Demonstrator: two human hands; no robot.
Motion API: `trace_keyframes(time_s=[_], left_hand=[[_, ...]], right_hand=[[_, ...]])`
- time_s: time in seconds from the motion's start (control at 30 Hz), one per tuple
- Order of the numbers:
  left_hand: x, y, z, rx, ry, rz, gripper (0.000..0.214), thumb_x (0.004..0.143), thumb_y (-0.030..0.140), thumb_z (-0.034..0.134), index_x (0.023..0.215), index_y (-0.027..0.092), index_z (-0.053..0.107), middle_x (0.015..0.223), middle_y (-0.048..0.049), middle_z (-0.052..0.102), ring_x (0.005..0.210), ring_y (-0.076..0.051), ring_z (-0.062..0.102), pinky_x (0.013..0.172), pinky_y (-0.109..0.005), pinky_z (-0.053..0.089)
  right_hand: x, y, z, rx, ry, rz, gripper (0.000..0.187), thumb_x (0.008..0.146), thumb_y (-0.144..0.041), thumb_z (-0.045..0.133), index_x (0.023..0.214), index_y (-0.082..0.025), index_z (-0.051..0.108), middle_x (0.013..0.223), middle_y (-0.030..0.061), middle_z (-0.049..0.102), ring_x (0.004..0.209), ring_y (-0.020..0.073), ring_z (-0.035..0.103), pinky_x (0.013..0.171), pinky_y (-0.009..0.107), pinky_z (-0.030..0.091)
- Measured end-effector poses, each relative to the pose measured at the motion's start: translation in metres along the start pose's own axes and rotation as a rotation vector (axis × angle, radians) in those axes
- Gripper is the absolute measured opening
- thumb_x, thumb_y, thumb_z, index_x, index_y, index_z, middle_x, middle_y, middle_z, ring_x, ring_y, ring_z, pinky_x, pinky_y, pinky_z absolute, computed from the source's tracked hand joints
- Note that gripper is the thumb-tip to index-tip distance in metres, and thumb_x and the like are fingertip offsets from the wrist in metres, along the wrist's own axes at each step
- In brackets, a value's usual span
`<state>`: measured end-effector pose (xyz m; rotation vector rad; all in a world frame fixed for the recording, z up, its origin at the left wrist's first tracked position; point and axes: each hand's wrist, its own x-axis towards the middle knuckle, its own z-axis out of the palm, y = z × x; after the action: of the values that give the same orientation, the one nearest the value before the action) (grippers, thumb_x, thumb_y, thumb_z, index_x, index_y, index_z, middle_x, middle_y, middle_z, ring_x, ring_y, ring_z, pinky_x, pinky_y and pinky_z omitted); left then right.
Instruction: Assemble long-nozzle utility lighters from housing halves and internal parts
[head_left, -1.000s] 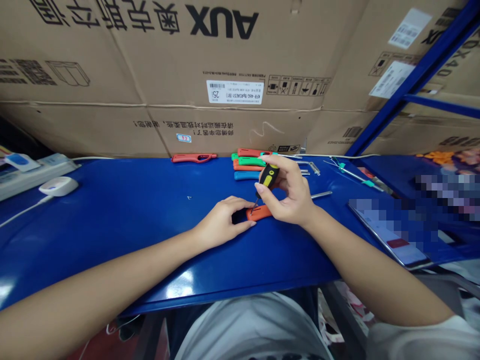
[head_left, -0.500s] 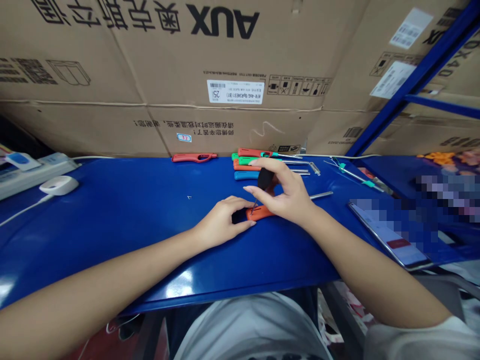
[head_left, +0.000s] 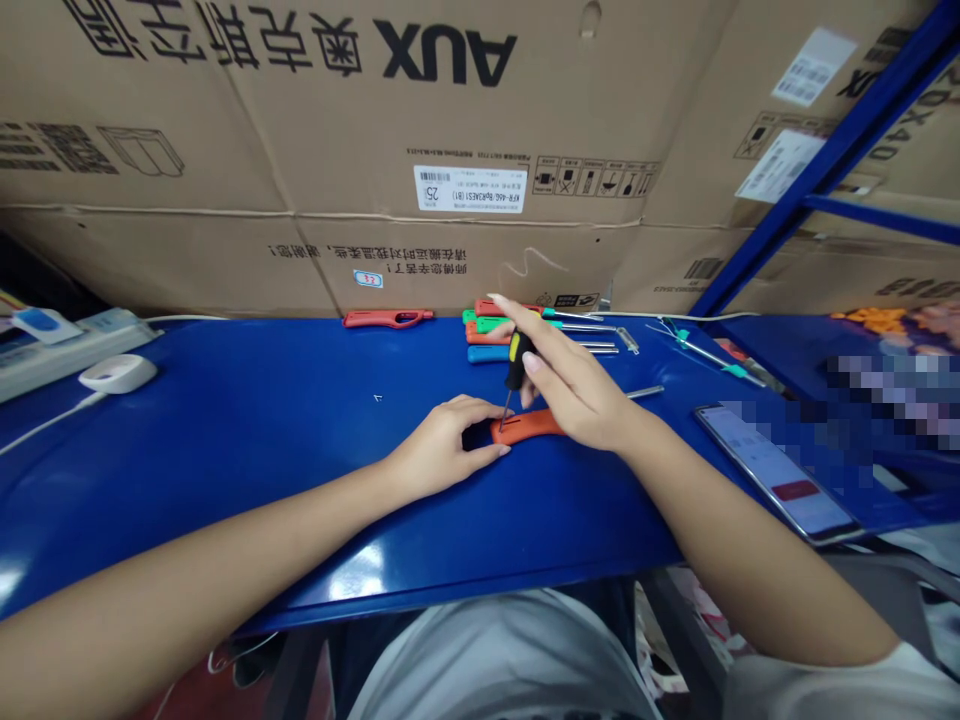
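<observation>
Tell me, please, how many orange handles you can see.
2: the nearer handle, touched by the left hand, and the farther handle, in the pile behind. Others may be hidden.

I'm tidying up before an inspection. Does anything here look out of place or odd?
Mildly, yes. The cardboard box at the back has its printing upside down. One red handle lies apart from the grouped handles, with no metal tube showing. The screwdriver and orange handle show no obvious damage, and no spill is visible.
</observation>
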<state>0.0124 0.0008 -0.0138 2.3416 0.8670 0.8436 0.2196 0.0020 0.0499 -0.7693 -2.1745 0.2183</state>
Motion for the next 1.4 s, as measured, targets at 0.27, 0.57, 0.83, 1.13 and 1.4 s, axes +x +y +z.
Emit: trace_keyframes(time_s=[0.27, 0.57, 0.83, 1.13, 1.4], left_hand=[[0.001, 0.000, 0.000, 0.012, 0.003, 0.006, 0.032, 0.085, 0.026, 0.073, 0.117, 0.020, 0.069, 0.117, -0.0074, 0.074, 0.110, -0.025, 0.067, 0.100, -0.043, 0.052], [0.001, 0.001, 0.000, 0.000, 0.000, 0.019, 0.032, 0.085, 0.025, 0.072, 0.117, 0.021, 0.069, 0.114, -0.0067, 0.075, 0.107, -0.024, 0.068, 0.098, -0.041, 0.052], [0.001, 0.001, 0.000, 0.000, -0.003, 0.020, 0.031, 0.086, 0.025, 0.071, 0.116, 0.019, 0.068, 0.115, -0.0083, 0.074, 0.107, -0.025, 0.068, 0.097, -0.042, 0.053], [0.002, 0.002, 0.000, 0.006, -0.013, 0.019, 0.031, 0.087, 0.025, 0.071, 0.116, 0.017, 0.068, 0.112, -0.0088, 0.074, 0.104, -0.025, 0.068, 0.095, -0.041, 0.053], [0.002, 0.001, 0.001, 0.003, -0.011, 0.022, 0.031, 0.086, 0.023, 0.072, 0.116, 0.017, 0.068, 0.113, -0.0079, 0.074, 0.105, -0.024, 0.068, 0.096, -0.040, 0.051]], right_hand=[[0.000, 0.001, 0.002, -0.095, 0.157, -0.039, 0.048, 0.098, -0.042, 0.055, 0.145, -0.033, 0.050, 0.124, 0.0048, 0.068, 0.089, 0.0189, 0.067, 0.079, 0.033, 0.060], [0.002, -0.002, -0.001, -0.044, 0.252, -0.072, 0.038, 0.093, -0.042, 0.064, 0.130, -0.030, 0.063, 0.112, 0.0053, 0.072, 0.092, 0.0219, 0.068, 0.086, 0.040, 0.059], [0.001, -0.007, -0.004, 0.016, 0.127, -0.042, 0.043, 0.099, -0.041, 0.055, 0.140, -0.029, 0.054, 0.119, 0.0053, 0.072, 0.087, 0.0192, 0.070, 0.079, 0.034, 0.060], [0.003, -0.010, -0.006, 0.028, 0.123, -0.064, 0.035, 0.103, -0.033, 0.047, 0.135, -0.025, 0.059, 0.114, 0.0063, 0.073, 0.083, 0.0162, 0.070, 0.075, 0.031, 0.059], [0.001, -0.012, -0.009, 0.036, 0.092, -0.061, 0.041, 0.106, -0.030, 0.036, 0.141, -0.021, 0.054, 0.115, 0.0084, 0.073, 0.089, 0.0166, 0.071, 0.082, 0.033, 0.058]])
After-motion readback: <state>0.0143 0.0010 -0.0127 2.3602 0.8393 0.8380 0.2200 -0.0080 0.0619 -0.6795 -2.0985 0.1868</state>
